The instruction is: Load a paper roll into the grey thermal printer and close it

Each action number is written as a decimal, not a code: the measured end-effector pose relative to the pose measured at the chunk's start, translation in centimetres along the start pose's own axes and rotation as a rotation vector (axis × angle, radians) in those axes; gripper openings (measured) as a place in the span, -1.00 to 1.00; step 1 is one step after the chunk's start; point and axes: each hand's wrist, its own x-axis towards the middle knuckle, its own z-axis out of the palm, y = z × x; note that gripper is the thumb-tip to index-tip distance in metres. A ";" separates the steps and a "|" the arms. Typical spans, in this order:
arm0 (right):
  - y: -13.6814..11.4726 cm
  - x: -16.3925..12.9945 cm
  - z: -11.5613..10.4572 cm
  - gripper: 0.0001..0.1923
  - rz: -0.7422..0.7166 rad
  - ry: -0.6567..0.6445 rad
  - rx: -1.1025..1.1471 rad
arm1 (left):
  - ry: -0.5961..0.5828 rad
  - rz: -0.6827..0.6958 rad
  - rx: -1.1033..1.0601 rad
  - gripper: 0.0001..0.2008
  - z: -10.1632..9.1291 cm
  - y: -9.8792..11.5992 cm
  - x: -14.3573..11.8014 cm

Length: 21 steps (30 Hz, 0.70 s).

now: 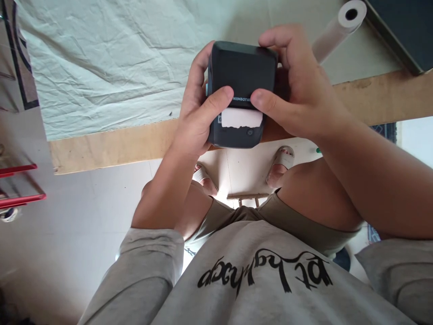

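Head view: black printer [241, 67] held at the near edge of the desk [111, 151], torn paper strip [241, 118] protruding from its slot. Left hand [193, 121] curled closed around the left side, thumb on top; right hand [306, 95] clasping the right side, thumb beside the lettering. White roll [333, 36] near the right hand.

Desk [111, 148], covered by a pale green cloth [111, 67], visibly creased on the left; a bare wooden strip forms its near edge. Floor [94, 198]: light tiles with fine joints, bright beneath the desk and, from where I stand, dimmer at near left. Far left: red bars [23, 200], with a dark-bordered patterned surface [29, 92] beyond, its nature unclear to me. Right, below the desk edge: blue patterned material [384, 131]. Low centre: a wooden crosspiece [246, 197].
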 end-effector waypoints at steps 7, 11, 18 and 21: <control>-0.3 0.1 -0.5 -0.44 -0.018 -0.048 -0.049 | -0.062 0.072 0.040 -0.74 -0.6 -0.6 0.2; 0.1 0.3 -0.5 -0.38 -0.012 -0.120 -0.069 | -0.047 0.082 0.014 -0.75 -0.5 -0.8 0.2; 0.5 0.6 -0.5 -0.38 -0.036 -0.132 -0.003 | -0.111 0.090 0.009 -0.71 -1.4 -1.0 0.5; 0.4 0.5 -0.5 -0.37 -0.032 -0.115 0.007 | -0.138 0.102 -0.008 -0.66 -1.5 -1.2 0.6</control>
